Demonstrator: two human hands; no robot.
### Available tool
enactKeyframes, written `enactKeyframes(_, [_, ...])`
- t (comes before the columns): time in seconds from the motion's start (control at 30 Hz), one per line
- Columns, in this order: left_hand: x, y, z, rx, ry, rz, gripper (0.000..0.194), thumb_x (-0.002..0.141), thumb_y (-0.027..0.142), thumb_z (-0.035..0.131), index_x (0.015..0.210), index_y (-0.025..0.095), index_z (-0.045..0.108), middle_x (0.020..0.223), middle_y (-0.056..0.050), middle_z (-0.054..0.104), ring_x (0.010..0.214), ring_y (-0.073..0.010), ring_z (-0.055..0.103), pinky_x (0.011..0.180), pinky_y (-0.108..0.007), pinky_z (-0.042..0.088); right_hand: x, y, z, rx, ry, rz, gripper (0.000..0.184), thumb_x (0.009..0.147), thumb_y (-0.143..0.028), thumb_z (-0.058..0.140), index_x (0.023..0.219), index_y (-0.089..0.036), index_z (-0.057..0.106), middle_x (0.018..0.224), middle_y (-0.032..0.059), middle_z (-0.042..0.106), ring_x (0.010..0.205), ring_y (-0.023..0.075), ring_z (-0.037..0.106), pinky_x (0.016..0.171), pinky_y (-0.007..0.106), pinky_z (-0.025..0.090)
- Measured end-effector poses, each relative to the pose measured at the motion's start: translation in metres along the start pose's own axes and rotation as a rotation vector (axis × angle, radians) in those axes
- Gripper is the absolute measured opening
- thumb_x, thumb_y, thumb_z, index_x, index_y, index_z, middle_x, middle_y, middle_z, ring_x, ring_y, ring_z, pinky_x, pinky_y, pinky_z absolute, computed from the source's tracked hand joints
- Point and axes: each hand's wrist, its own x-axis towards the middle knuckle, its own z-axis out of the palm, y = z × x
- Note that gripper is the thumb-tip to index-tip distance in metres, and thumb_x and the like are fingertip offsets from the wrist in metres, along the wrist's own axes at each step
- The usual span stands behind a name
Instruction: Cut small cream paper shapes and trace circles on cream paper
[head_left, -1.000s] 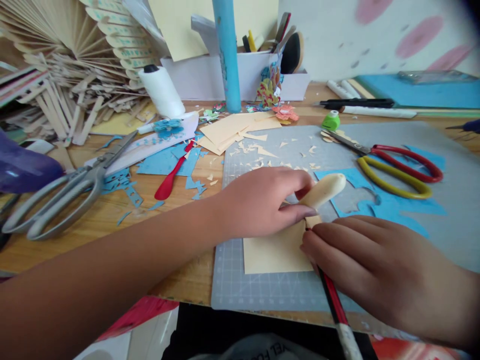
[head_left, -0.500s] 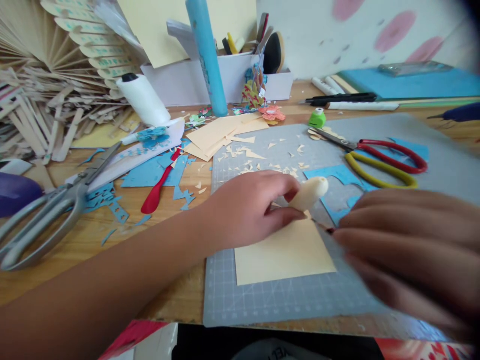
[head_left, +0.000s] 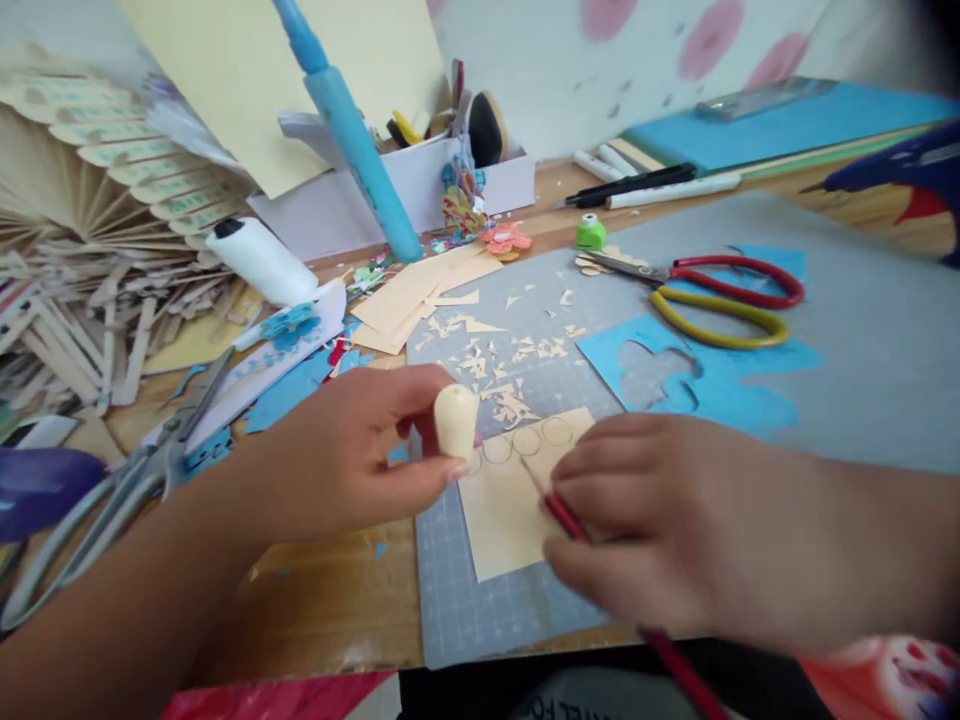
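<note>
My left hand (head_left: 352, 465) is closed round a small cream rounded cap-like piece (head_left: 455, 422), held just above the left edge of a cream paper sheet (head_left: 506, 500). That sheet lies on the grey cutting mat (head_left: 480, 610) and has three pencilled circles drawn along its top edge. My right hand (head_left: 667, 525) pinches a red pencil (head_left: 559, 515), its tip resting on the paper just below the circles. The pencil's far end runs down past the table's front edge.
Red-and-yellow scissors (head_left: 720, 300) lie on cut blue paper (head_left: 697, 375) at the right. Large grey scissors (head_left: 112, 510) lie at the left. A white box of tools (head_left: 420, 185), a blue tube (head_left: 349, 130), a white spool (head_left: 259, 262), wooden sticks (head_left: 82, 310) and paper scraps crowd the back.
My left hand lifted the cream piece off the paper and drew it left, uncovering the drawn circles. My right hand shifted left with the pencil. The view swung and tilted.
</note>
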Motion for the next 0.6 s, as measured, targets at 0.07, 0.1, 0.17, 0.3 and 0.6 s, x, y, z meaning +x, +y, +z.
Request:
enactKeyframes(0.07, [-0.003,-0.004,0.000,-0.078,0.021,0.044,0.008,0.075,0.015,0.058,0.071,0.021,0.061,0.077,0.002,0.069,0.073,-0.0147,0.065,0.065,-0.024,0.050,-0.001,-0.008,0.004,-0.092,-0.075,-0.076,0.021,0.089,-0.013,0.048,0.085,-0.021,0.067,0.076,0.0070,0.070,0.077,0.0213,0.065,0.071,0.037,0.054])
enactKeyframes(0.1, [-0.004,-0.006,0.000,-0.132,0.052,0.066,0.008,0.076,0.015,0.058,0.075,0.022,0.062,0.080,0.002,0.070,0.076,-0.0147,0.066,0.068,-0.025,0.051,-0.002,-0.009,0.005,-0.122,-0.089,-0.074,0.021,0.089,-0.012,0.047,0.086,-0.020,0.067,0.080,0.0088,0.070,0.082,0.0230,0.066,0.074,0.040,0.054])
enactKeyframes(0.17, [-0.006,-0.012,0.001,-0.227,0.084,0.097,0.013,0.076,0.016,0.062,0.086,0.024,0.063,0.086,0.002,0.071,0.081,-0.0155,0.066,0.074,-0.026,0.052,-0.004,-0.006,0.007,-0.182,-0.108,-0.034,0.022,0.090,-0.011,0.045,0.089,-0.018,0.066,0.086,0.0103,0.071,0.088,0.0242,0.066,0.078,0.042,0.054])
enactKeyframes(0.3, [-0.008,-0.023,0.007,-0.266,0.050,0.070,0.017,0.075,0.019,0.067,0.091,0.024,0.063,0.090,0.000,0.072,0.085,-0.0179,0.067,0.077,-0.029,0.053,-0.006,0.015,0.006,-0.211,-0.117,-0.047,0.026,0.094,-0.010,0.040,0.088,-0.018,0.064,0.089,0.0095,0.071,0.092,0.0241,0.065,0.079,0.043,0.054])
enactKeyframes(0.6, [-0.009,-0.028,0.024,-0.109,0.047,0.025,0.013,0.081,0.026,0.059,0.091,0.020,0.062,0.090,-0.003,0.072,0.082,-0.0176,0.066,0.074,-0.030,0.050,0.004,0.055,-0.003,0.039,-0.198,-0.235,0.017,0.092,-0.020,0.049,0.079,-0.016,0.060,0.084,0.0128,0.066,0.097,0.0263,0.062,0.077,0.040,0.053])
